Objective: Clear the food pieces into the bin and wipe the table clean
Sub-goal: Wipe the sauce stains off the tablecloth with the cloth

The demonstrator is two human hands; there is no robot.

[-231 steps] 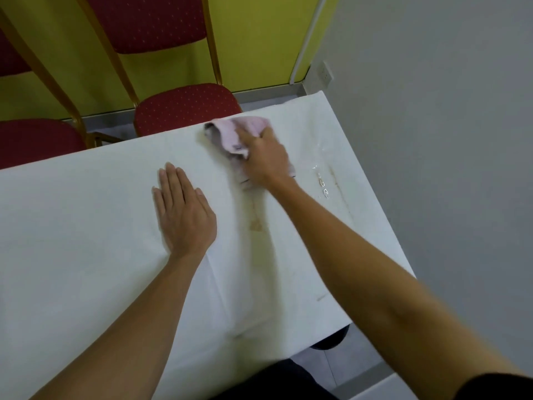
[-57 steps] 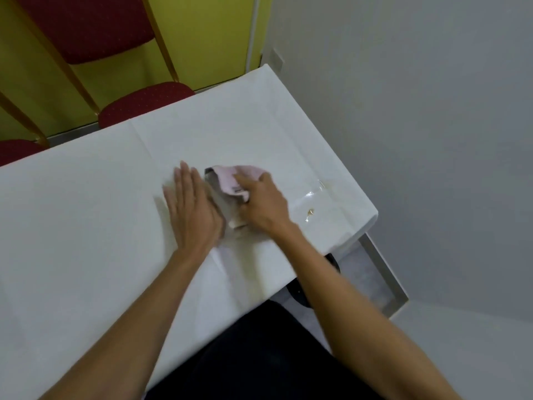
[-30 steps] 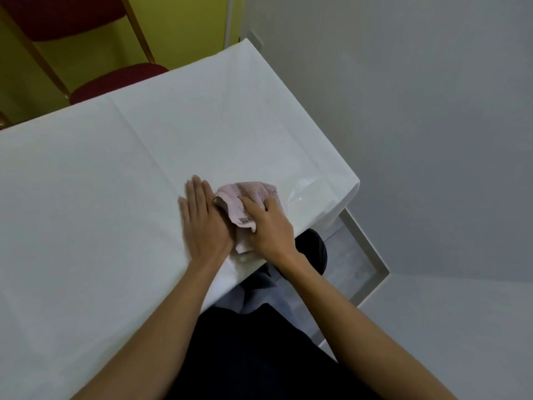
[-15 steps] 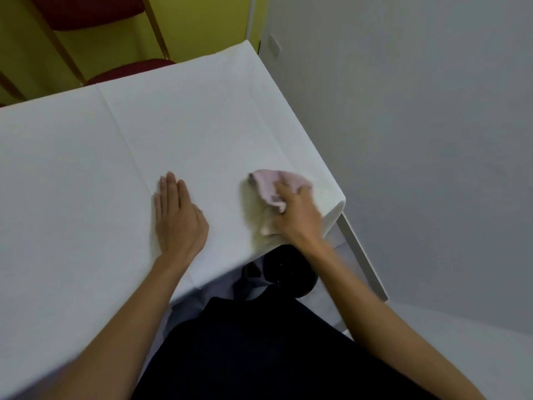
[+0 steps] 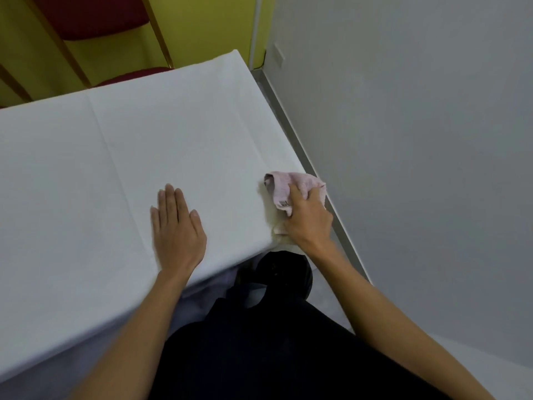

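A white cloth covers the table (image 5: 173, 145). My right hand (image 5: 308, 220) presses a crumpled pink rag (image 5: 291, 184) onto the table's near right corner, fingers curled over it. A faint yellowish smear shows just under the rag at the corner. My left hand (image 5: 176, 226) lies flat on the cloth, fingers together, palm down, about a hand's width left of the rag. A black bin (image 5: 284, 272) stands on the floor below the corner, partly hidden by the table edge and my right wrist. No food pieces are visible.
A grey wall (image 5: 418, 140) runs close along the table's right side. A red chair (image 5: 95, 27) with a wooden frame stands behind the far edge, against a yellow wall. My dark clothing fills the bottom middle.
My right hand has slid the rag from beside my left hand out to the near right corner, over the bin. My left hand stays flat on the cloth.
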